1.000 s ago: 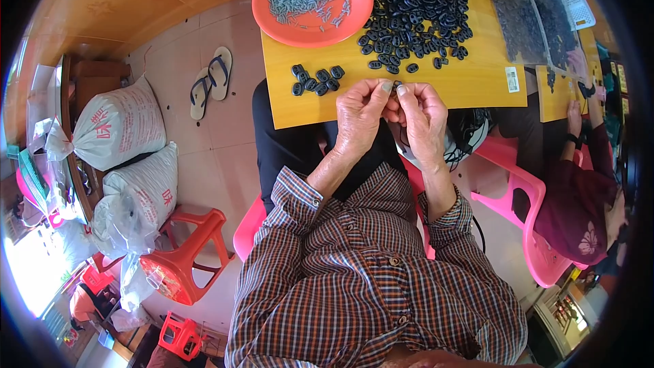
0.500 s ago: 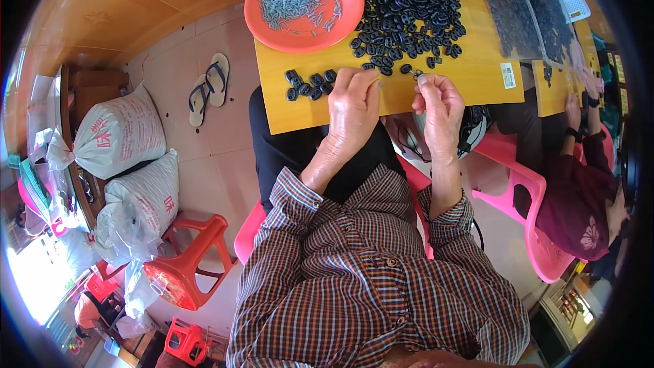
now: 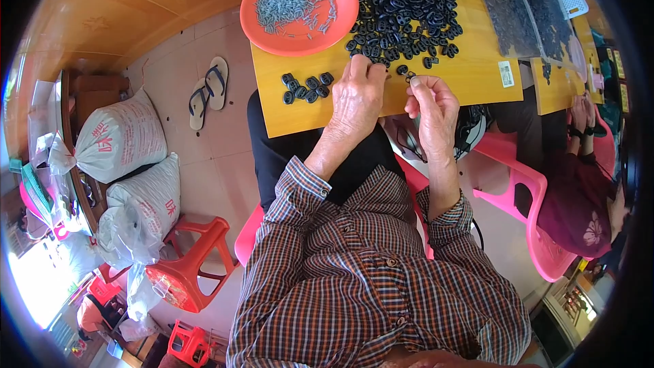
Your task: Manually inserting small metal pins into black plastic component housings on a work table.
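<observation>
My left hand (image 3: 357,99) lies palm down on the yellow table (image 3: 470,71), its fingertips at the near edge of a big heap of small black plastic rings (image 3: 405,10). My right hand (image 3: 430,105) hovers at the table's front edge, thumb and forefinger pinched on one small black piece. A short row of several black rings (image 3: 306,87) lies left of my left hand. An orange plate (image 3: 300,3) of small grey metal pieces stands at the table's far left.
Clear bags of dark parts (image 3: 521,3) lie on the right of the table. Another person in a dark red top (image 3: 575,184) sits at my right on a pink chair (image 3: 524,218). Sandals (image 3: 208,92), white sacks (image 3: 119,140) and a red stool (image 3: 187,269) stand on the floor at left.
My hands were together at the table edge. They have parted: the left hand reached forward onto the table to the heap, and the right hand stayed near with a small piece.
</observation>
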Action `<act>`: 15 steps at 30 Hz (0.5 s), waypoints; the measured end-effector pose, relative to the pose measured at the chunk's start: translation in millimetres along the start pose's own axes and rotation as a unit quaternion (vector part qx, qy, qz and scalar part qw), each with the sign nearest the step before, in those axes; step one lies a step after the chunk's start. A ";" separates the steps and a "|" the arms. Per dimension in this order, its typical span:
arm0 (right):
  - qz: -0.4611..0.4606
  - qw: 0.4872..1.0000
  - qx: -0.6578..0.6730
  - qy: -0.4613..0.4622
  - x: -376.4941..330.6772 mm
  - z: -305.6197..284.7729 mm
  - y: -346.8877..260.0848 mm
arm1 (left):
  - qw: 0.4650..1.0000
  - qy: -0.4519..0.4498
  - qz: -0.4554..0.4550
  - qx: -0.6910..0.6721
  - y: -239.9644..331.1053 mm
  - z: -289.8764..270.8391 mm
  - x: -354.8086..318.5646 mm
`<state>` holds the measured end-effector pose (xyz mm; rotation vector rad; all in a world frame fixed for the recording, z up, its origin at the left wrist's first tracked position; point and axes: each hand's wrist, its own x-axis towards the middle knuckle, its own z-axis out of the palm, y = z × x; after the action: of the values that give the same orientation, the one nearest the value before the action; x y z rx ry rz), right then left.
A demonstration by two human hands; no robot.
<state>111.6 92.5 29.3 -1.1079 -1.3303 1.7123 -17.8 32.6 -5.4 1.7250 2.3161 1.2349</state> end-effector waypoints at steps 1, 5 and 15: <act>0.001 1.000 0.000 0.000 -0.3 0.6 -0.1 | 1.000 -0.001 0.000 0.000 -0.2 0.1 -0.2; -0.007 1.000 0.000 0.000 -2.0 4.6 -1.0 | 0.914 0.012 -0.190 -0.358 5.8 -9.1 -2.2; -0.020 0.999 -0.005 -0.030 -4.9 8.2 3.0 | 0.699 -0.035 -0.320 -0.638 -2.0 -16.9 -18.5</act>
<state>105.9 84.3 28.3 -1.0350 -1.3903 1.7237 -19.4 7.6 -2.9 0.3899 1.0643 1.7548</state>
